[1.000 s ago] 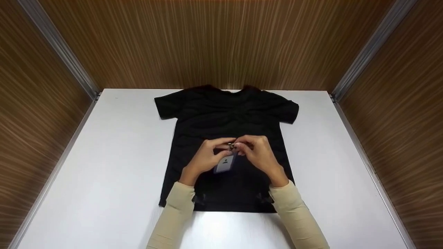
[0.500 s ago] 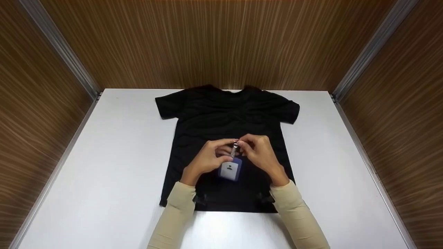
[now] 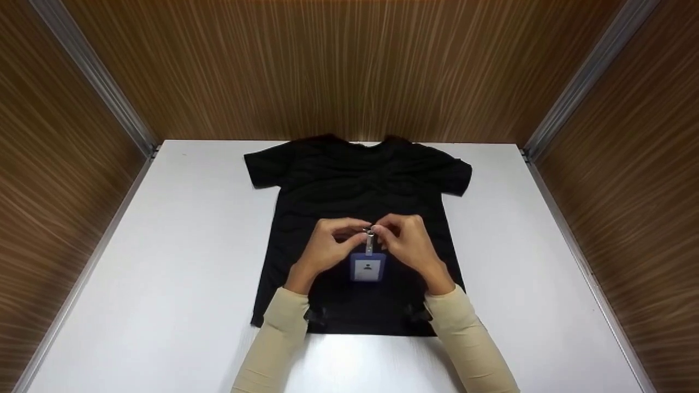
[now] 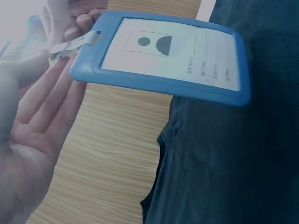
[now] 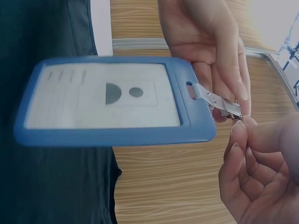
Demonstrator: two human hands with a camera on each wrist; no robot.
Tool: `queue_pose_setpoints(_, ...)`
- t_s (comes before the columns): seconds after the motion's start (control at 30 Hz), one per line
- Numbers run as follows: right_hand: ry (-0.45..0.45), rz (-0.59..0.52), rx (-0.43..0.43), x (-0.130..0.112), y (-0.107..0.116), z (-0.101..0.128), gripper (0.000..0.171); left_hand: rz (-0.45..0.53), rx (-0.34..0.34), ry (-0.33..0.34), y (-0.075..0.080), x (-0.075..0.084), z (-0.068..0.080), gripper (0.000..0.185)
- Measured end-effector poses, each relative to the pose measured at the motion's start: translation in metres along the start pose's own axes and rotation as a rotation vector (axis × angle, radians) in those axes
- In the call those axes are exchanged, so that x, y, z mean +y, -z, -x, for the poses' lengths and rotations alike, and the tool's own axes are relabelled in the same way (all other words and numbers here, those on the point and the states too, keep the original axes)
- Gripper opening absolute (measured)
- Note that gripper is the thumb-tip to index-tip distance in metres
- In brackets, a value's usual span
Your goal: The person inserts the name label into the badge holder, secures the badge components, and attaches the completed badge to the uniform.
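Observation:
A blue-framed badge holder (image 3: 367, 268) hangs by a strap from a metal clip (image 3: 369, 240), its card with a person icon facing up toward the head camera. My left hand (image 3: 329, 246) pinches the clip from the left between thumb and fingers. From the other side, my right hand (image 3: 408, 241) pinches the clip's upper end with thumb and index fingertip, close against the left fingertips. In the right wrist view the strap (image 5: 202, 94) runs through the holder's slot. Below both hands lies a black T-shirt (image 3: 360, 196), spread flat with its collar at the far side.
The white table (image 3: 164, 245) carries the shirt. Wood-grain panels close it in at the back (image 3: 349, 71), left (image 3: 54, 180) and right (image 3: 639, 180), with metal strips at the corners. Small dark objects (image 3: 315, 315) show at both wrists.
The badge holder has swung from tilted and partly covered by the left hand to hanging straight, face up. My left thumb has shifted up along the clip; the right hand has barely moved.

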State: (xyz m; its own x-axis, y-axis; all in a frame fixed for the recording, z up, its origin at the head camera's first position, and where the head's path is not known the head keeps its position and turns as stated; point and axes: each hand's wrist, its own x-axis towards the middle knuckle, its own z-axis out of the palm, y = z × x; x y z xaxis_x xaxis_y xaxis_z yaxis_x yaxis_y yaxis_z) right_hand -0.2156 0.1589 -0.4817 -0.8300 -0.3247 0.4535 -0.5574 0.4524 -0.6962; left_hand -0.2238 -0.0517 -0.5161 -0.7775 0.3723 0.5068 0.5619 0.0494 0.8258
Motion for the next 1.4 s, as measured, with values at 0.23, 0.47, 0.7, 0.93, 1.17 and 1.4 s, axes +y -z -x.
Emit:
queue_pose_setpoints(0.23,0.009,-0.059,-0.046,-0.002,-0.001,0.0,0.013,0.035,0.087,-0.035,-0.003,0.0,-0.001,0.011)
queue_pose_setpoints(0.47,-0.009,-0.029,-0.079,-0.002,0.0,0.0,0.012,0.035,0.139,0.029,-0.003,0.001,0.0,0.009)
queue_pose_setpoints(0.7,0.008,-0.021,-0.063,0.001,-0.002,0.0,0.012,0.046,0.152,0.043,-0.004,0.001,-0.001,0.008)
queue_pose_setpoints(0.93,0.06,-0.02,-0.014,0.002,-0.002,0.0,0.014,0.022,0.146,0.059,-0.008,0.006,-0.002,0.01)
queue_pose_setpoints(1.17,0.023,-0.053,-0.005,0.002,-0.004,0.0,0.013,0.012,0.147,0.066,-0.012,0.004,-0.001,0.021)
queue_pose_setpoints(1.4,0.057,-0.004,-0.005,0.003,-0.005,-0.001,0.015,0.028,0.14,0.028,-0.011,0.0,-0.001,0.016)
